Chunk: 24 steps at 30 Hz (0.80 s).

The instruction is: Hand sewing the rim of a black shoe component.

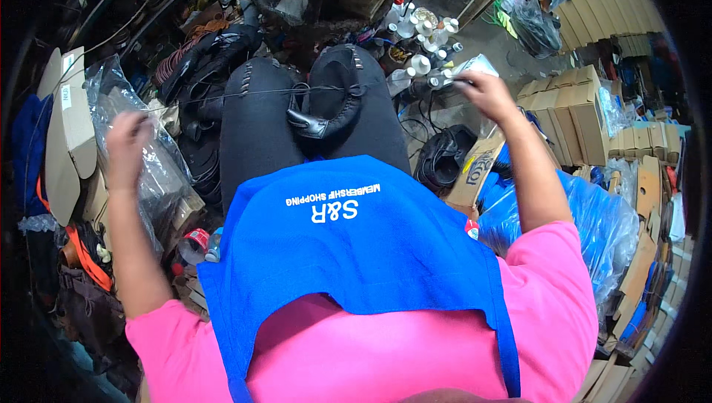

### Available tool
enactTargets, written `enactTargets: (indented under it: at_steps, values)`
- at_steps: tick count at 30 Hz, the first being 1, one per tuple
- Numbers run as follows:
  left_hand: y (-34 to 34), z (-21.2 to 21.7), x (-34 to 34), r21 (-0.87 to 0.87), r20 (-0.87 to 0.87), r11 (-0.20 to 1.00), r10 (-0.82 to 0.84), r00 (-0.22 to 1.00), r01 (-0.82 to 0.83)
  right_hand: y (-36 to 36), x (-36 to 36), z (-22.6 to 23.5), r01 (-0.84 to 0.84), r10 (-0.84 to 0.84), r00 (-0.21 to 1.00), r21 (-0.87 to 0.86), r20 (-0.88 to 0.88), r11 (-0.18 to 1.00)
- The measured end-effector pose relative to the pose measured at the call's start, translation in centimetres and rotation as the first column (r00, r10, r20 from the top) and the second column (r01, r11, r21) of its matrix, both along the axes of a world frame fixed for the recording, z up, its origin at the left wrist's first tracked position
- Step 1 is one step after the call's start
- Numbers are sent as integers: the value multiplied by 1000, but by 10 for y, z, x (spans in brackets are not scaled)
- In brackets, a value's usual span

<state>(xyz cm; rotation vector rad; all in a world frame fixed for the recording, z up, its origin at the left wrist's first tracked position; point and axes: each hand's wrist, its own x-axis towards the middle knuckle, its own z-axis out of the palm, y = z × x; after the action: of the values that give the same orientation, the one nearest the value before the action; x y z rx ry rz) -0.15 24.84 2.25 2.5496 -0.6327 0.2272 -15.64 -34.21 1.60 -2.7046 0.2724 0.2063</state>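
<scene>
Across my lap lies a black leather shoe upper (320, 127), curved with its opening upward, over my black-clad thighs. A thin dark thread (259, 93) runs from it out to both sides, drawn nearly straight. At the left, my left hand (127, 147) is raised beside a clear plastic bag, closed on one end of the thread and slightly smeared by motion. My right hand (489, 97) is stretched out far to the right, its fingers pinched on the other end. Something dark shows at its fingertips, too small to make out. A blue apron (356, 254) covers my front.
White bottles and cups (423, 39) stand beyond my right knee. More black footwear (445, 156) lies by my right thigh, near cardboard boxes (575, 113) and a blue plastic-wrapped bundle (564, 217). On the left are a clear plastic bag (152, 173) and a cardboard piece (70, 136).
</scene>
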Motion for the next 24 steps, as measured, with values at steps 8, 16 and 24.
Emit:
enactTargets:
  at_steps: [8, 16, 24]
  values:
    - [125, 9, 11, 534, 200, 686, 466, 862, -495, -145, -90, -4, 323, -411, 893, -375, -183, 869]
    - [-200, 1, -30, -306, -95, 829, -515, 852, 468, 111, 46, 31, -250, 235, 968, 408, 87, 878]
    - [-250, -13, -2, -383, -513, 812, -584, 629, 441, 128, 85, 20, -478, 439, 878, 291, 192, 829]
